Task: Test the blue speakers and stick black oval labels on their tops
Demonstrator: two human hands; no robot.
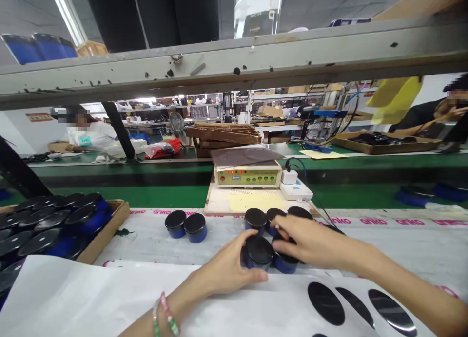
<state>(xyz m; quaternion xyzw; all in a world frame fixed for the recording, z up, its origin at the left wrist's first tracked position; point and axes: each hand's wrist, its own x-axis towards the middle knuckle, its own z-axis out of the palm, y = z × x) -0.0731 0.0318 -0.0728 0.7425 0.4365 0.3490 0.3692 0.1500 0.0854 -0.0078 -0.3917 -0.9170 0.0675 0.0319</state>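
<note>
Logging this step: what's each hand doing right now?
Left hand: holding a black-lidded blue jar.
Right hand: fingers over a second jar, grip unclear.

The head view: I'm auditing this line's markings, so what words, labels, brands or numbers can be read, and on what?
"anko", repeated in pink along the white bench strip.
Too small or blurred to read: the labels on the control box, the red wall sign and the green badge on a co-worker's chest.
</note>
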